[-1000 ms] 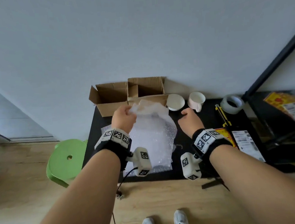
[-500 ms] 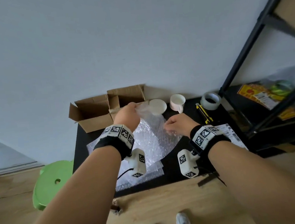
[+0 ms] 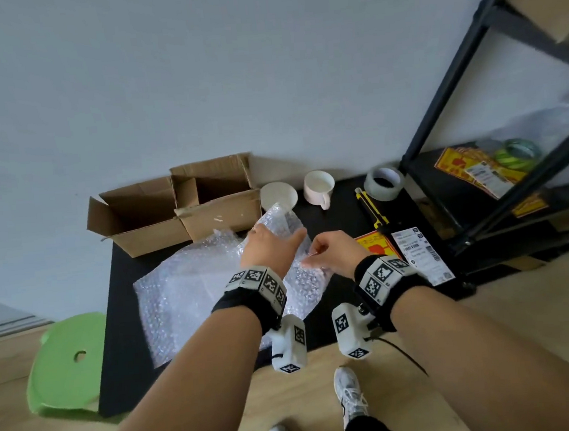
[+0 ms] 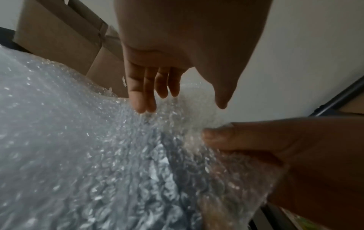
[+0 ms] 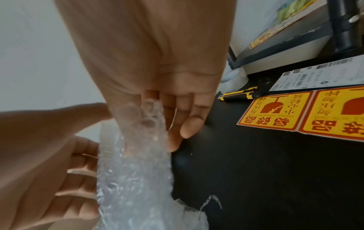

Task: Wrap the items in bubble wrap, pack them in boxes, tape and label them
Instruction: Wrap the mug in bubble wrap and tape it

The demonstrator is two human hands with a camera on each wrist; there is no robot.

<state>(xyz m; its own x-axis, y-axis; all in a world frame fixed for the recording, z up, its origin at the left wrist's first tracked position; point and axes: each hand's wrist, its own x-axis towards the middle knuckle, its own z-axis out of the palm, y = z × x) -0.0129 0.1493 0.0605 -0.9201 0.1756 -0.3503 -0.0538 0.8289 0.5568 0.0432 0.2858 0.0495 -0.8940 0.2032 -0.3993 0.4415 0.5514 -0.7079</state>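
Observation:
A top sheet of bubble wrap [image 3: 290, 221] is lifted off a stack of bubble wrap sheets [image 3: 186, 292] on the black table [image 3: 331, 218]. My left hand [image 3: 275, 238] lies against it with straight fingers [image 4: 144, 99], thumb spread, fingertips touching the wrap [image 4: 118, 155]. My right hand [image 3: 310, 256] pinches the sheet's near right edge [image 5: 135, 155] between thumb and fingers [image 5: 185, 124]. A white bowl [image 3: 279, 193] and a white mug [image 3: 318, 185] stand at the back. Two open cardboard boxes [image 3: 185, 203] sit back left.
A tape roll [image 3: 383, 182], a yellow utility knife [image 3: 372, 211], fragile stickers [image 3: 377, 246] and a shipping label [image 3: 420, 255] lie at the table's right. A black shelf rack [image 3: 499, 169] stands right of it, a green stool [image 3: 68, 358] left.
My left hand has let go of the raised sheet's top and now lies open against it. My right hand has closed on the sheet's edge. The view swung right.

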